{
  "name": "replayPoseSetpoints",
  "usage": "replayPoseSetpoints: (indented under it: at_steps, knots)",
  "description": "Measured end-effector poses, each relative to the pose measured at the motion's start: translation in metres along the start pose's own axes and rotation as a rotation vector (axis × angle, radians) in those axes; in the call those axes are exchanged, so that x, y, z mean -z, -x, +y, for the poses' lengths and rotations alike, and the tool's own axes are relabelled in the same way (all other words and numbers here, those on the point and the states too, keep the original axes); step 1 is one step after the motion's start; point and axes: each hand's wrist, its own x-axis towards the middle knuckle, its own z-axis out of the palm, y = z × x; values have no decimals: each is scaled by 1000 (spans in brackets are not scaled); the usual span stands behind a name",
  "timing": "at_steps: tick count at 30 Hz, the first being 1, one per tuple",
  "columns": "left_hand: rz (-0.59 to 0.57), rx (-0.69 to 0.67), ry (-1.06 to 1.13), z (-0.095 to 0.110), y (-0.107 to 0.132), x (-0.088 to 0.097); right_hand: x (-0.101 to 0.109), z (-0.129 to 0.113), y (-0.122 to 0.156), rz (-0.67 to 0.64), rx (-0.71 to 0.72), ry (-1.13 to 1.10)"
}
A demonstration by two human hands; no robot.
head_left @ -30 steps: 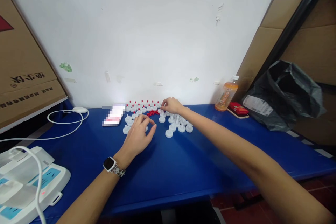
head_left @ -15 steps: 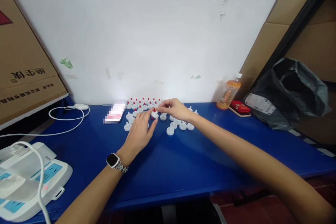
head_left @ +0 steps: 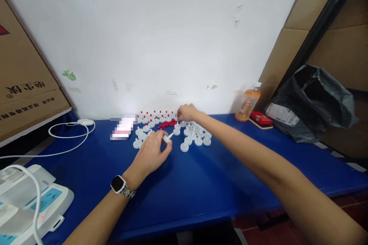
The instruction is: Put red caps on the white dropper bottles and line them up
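My left hand (head_left: 152, 149) holds a white nozzle cap (head_left: 166, 139) between thumb and fingers, its bare spout pointing up and right. My right hand (head_left: 187, 113) is at the back, beside the right end of the rows of red-tipped white caps (head_left: 160, 119). Its fingers are bent together, and whatever is between them is hidden. A pile of small red tips (head_left: 168, 124) lies between the hands. White caps with bare spouts (head_left: 198, 141) are grouped below my right wrist, and several more bare caps (head_left: 137, 143) stand left of my left hand.
A phone (head_left: 124, 127) with a blurred screen lies left of the caps. Farther left are a white cable (head_left: 86, 136) and a power strip (head_left: 61, 203). At right stand an orange drink bottle (head_left: 247, 103), a red box (head_left: 261, 118) on a phone, and a grey plastic bag (head_left: 313, 103).
My right hand has moved away from the left, toward the right end of the red-tipped rows. A bare-spouted cap is now in my left hand, and the red pile has come into sight.
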Motion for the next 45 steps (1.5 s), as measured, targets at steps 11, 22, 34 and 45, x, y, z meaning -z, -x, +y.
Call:
replayPoseSetpoints:
  at_steps: [11, 22, 34, 45]
  knots:
    - [-8, -10, -9, -1, 0, 0, -8, -5, -6, -29, -49, 63]
    - [-14, 18, 20, -2, 0, 3, -10, -8, 14, 115, -63, -95]
    - [38, -8, -4, 4, 1, 0, -38, -70, 94, 547, -20, -1336]
    - [34, -65, -161, 13, 3, -3, -39, -79, 106, 608, -7, -1509]
